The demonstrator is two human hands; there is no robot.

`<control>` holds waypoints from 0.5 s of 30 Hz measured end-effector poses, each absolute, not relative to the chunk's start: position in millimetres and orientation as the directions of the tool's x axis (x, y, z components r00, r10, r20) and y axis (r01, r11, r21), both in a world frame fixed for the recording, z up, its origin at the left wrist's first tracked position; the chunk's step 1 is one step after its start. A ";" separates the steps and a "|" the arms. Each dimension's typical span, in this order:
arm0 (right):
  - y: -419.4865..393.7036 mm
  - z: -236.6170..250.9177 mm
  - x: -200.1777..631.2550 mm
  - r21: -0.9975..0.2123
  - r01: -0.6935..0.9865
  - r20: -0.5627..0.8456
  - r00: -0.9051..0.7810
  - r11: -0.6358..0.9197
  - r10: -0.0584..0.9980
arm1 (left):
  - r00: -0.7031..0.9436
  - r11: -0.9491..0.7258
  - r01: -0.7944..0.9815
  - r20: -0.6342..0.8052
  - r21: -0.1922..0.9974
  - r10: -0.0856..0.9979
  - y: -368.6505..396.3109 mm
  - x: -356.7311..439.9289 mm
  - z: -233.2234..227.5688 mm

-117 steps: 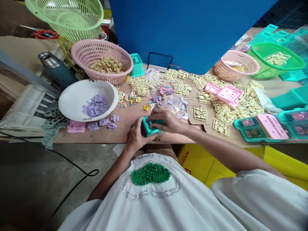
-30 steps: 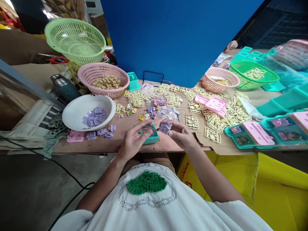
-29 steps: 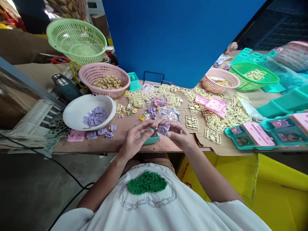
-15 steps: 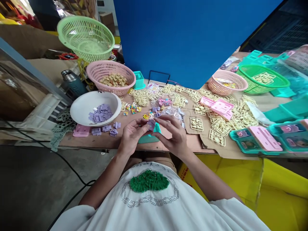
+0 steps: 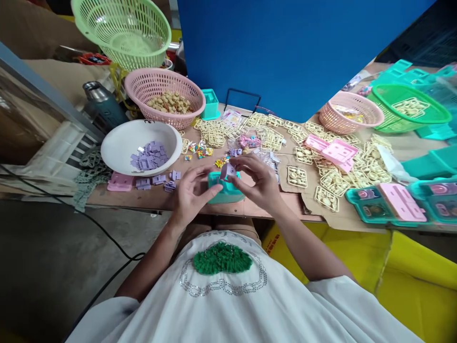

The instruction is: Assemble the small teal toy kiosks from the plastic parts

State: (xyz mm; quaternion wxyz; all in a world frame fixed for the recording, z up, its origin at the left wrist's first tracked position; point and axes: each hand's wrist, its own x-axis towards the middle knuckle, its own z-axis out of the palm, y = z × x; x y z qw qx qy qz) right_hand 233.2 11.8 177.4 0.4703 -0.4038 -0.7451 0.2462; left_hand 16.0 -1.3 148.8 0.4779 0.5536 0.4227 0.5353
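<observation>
A small purple plastic piece (image 5: pixel 227 171) is pinched between the thumb and fingers of my right hand (image 5: pixel 260 183). My left hand (image 5: pixel 193 193) is open beside it, thumb and fingers spread and apart from the piece. Under and between both hands, a teal plastic box (image 5: pixel 226 193) stands at the table's front edge, partly hidden by them. More purple pieces (image 5: pixel 152 156) lie in a white bowl (image 5: pixel 110 150) on the left. Several others (image 5: pixel 158 179) rest on the table by a flat pink part (image 5: pixel 120 182).
Behind the bowl stand a pink basket (image 5: pixel 134 90) of tan pieces, a light green basket (image 5: pixel 124 43) and a metal flask (image 5: pixel 105 105). Cream part frames (image 5: pixel 297 176) spread across the right, near teal-and-pink cases (image 5: pixel 402 202). A blue panel (image 5: pixel 278 57) rises at the back.
The purple piece has passed from my left hand to my right. My left fingers have opened and drawn away. The camera view has tilted down slightly, exposing more of the teal box.
</observation>
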 end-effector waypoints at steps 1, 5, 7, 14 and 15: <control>15.6 170.6 237.2 -0.806 0.313 0.454 -0.216 0.502 0.864 | 0.087 -0.215 0.026 0.212 0.976 0.973 -1.7 11.5 139.6; 23.8 149.0 245.9 -0.879 0.207 0.384 -0.230 0.430 0.894 | 0.171 -0.218 0.165 0.190 0.962 0.967 -3.2 4.0 101.3; 23.7 146.3 244.1 -0.853 0.243 0.401 -0.261 0.461 0.878 | 0.175 -0.210 0.151 0.183 0.966 0.967 -2.6 6.1 88.8; 24.5 148.0 232.3 -0.702 0.382 0.459 -0.402 0.601 0.792 | 0.193 -0.209 0.048 0.197 0.977 0.961 2.7 9.8 79.7; 25.4 147.2 232.0 -0.681 0.393 0.468 -0.416 0.618 0.779 | 0.192 -0.206 0.048 0.194 0.977 0.962 2.9 9.3 79.2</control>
